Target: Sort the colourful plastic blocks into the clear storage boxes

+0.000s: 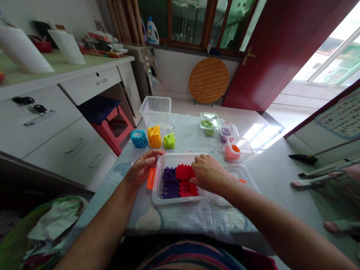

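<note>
A clear plastic box [174, 201] stands in front of me with purple interlocking blocks [170, 183] on its left and red interlocking blocks [188, 189] beside them. At the box's far left corner, my left hand [144, 167] has its thumb and fingers closed on the rim. My right hand [209, 170] reaches into the box from the right, its fingers curled down at the upper red block; the fingertips are partly hidden. An orange latch [151, 178] sticks out from the box's left side. The box's right part is covered by my right hand and forearm.
Beyond the box stand a blue block cube [138, 138], a yellow one [154, 137] and a small lime one [169, 141]. An open clear bin [155, 107] is behind them. Small containers hold green [209, 122], purple [228, 131] and orange pieces [236, 150]. A clear lid [247, 174] lies right.
</note>
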A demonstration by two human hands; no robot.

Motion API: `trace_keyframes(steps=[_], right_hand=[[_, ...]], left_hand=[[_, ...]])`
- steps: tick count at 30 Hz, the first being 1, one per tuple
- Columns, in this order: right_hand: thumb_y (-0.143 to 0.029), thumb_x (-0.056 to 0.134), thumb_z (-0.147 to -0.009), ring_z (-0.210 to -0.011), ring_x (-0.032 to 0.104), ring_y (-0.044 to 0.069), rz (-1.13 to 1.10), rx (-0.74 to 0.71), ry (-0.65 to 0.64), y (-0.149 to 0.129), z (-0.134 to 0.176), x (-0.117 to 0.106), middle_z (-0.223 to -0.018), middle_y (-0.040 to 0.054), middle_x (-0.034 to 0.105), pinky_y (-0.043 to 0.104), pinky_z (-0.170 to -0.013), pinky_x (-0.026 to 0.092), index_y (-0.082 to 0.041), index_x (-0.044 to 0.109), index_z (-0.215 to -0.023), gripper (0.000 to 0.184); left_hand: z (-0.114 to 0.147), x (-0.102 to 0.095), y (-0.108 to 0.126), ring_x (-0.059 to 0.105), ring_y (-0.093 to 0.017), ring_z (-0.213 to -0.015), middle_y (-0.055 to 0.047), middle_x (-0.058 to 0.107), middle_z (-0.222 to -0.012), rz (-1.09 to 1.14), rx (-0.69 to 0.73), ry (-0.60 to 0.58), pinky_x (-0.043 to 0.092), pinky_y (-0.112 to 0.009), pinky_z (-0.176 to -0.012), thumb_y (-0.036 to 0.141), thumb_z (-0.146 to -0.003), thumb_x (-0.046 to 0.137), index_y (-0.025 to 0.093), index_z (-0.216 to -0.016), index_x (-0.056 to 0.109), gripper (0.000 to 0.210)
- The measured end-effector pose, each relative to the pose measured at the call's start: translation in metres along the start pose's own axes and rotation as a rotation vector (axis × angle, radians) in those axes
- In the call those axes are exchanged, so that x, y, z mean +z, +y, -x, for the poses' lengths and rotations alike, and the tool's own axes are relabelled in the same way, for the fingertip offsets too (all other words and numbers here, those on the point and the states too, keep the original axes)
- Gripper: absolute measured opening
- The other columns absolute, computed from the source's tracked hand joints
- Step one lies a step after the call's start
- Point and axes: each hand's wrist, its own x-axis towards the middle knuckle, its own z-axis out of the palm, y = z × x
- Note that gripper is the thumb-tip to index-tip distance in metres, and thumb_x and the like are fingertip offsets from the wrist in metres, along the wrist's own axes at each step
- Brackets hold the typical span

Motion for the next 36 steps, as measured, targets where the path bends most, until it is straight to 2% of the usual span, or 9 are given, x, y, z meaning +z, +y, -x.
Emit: trace_keyframes(steps=[4, 7, 10, 15, 23, 30, 36], right_hand=[[-0.047, 0.065, -0.087, -0.093, 0.068, 0.027, -0.071, 0.006, 0.092, -0.012, -0.010, 0.004, -0.098, 0.0131, 0.073, 0.036, -0.078, 0.051, -0.014, 0.072, -0.099, 0.035], [-0.048, 0.064, -0.087, -0.085, 0.071, 0.027, -0.117, 0.029, 0.035, -0.018, -0.018, 0.009, -0.093, 0.0135, 0.075, 0.035, -0.070, 0.052, -0.014, 0.071, -0.100, 0.037], [-0.042, 0.062, -0.087, -0.084, 0.073, 0.028, -0.124, 0.045, -0.035, -0.019, -0.023, 0.011, -0.092, 0.0149, 0.076, 0.033, -0.065, 0.051, -0.014, 0.071, -0.099, 0.032], [-0.034, 0.064, -0.082, -0.087, 0.073, 0.028, -0.127, 0.024, -0.085, -0.014, -0.025, 0.008, -0.097, 0.0151, 0.076, 0.032, -0.066, 0.051, -0.014, 0.070, -0.103, 0.030], [-0.029, 0.060, -0.087, -0.094, 0.071, 0.023, -0.191, -0.097, -0.057, -0.004, -0.025, 0.014, -0.104, 0.0118, 0.075, 0.029, -0.072, 0.050, -0.016, 0.068, -0.105, 0.023], [-0.020, 0.057, -0.091, -0.090, 0.073, 0.024, -0.074, -0.014, -0.097, 0.008, -0.011, 0.000, -0.098, 0.0124, 0.076, 0.030, -0.071, 0.052, -0.014, 0.069, -0.098, 0.016], [-0.010, 0.047, -0.092, -0.087, 0.073, 0.026, -0.025, -0.014, -0.127, 0.000, -0.012, 0.000, -0.095, 0.0128, 0.076, 0.034, -0.070, 0.055, -0.013, 0.072, -0.099, 0.026]], left_hand=[[0.000, 0.000, 0.000, 0.070, -0.020, -0.086, -0.006, 0.075, -0.106, -0.012, 0.004, 0.005, 0.057, -0.027, -0.075, 0.028, -0.065, 0.083, 0.017, -0.095, 0.078, 0.032], [-0.001, 0.000, -0.001, 0.070, -0.020, -0.087, -0.006, 0.075, -0.107, -0.020, 0.008, 0.012, 0.057, -0.027, -0.076, 0.028, -0.065, 0.083, 0.017, -0.095, 0.078, 0.032], [-0.001, 0.000, -0.001, 0.070, -0.020, -0.087, -0.005, 0.075, -0.106, -0.021, 0.008, 0.011, 0.058, -0.027, -0.077, 0.029, -0.065, 0.083, 0.018, -0.094, 0.079, 0.032], [-0.001, 0.000, -0.001, 0.069, -0.019, -0.089, -0.005, 0.074, -0.107, -0.018, 0.006, 0.015, 0.058, -0.026, -0.078, 0.029, -0.064, 0.084, 0.018, -0.094, 0.079, 0.033], [-0.001, 0.001, 0.000, 0.070, -0.019, -0.087, -0.005, 0.074, -0.106, -0.032, 0.012, 0.019, 0.057, -0.026, -0.076, 0.030, -0.064, 0.084, 0.018, -0.093, 0.079, 0.032], [0.000, 0.001, -0.001, 0.070, -0.019, -0.085, -0.006, 0.075, -0.105, -0.020, 0.009, 0.005, 0.056, -0.026, -0.074, 0.028, -0.065, 0.083, 0.017, -0.094, 0.078, 0.032], [0.000, 0.000, -0.001, 0.070, -0.020, -0.084, -0.008, 0.075, -0.105, -0.016, 0.010, -0.008, 0.055, -0.028, -0.074, 0.027, -0.066, 0.081, 0.016, -0.096, 0.077, 0.031]])
